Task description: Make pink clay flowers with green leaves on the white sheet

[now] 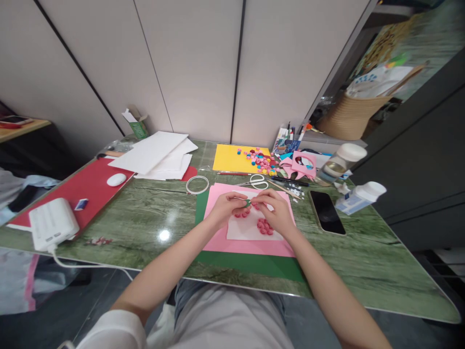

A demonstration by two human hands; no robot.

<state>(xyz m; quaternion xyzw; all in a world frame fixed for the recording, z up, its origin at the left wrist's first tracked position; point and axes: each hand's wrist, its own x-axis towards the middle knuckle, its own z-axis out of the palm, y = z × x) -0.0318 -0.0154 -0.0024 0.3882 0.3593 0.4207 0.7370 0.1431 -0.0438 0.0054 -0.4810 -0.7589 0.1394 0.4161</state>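
Hands, left [225, 207] and right [276, 211], pinch one green coil [248, 202].

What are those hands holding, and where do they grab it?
A tiny green piece, pinched from either side by the fingers of the left hand and the right hand.

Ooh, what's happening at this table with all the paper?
The left hand and right hand pinch a small green bit together over a white sheet on pink paper. Little red rolls lie on that sheet. More coloured rolls sit on yellow paper behind, near the scissors.
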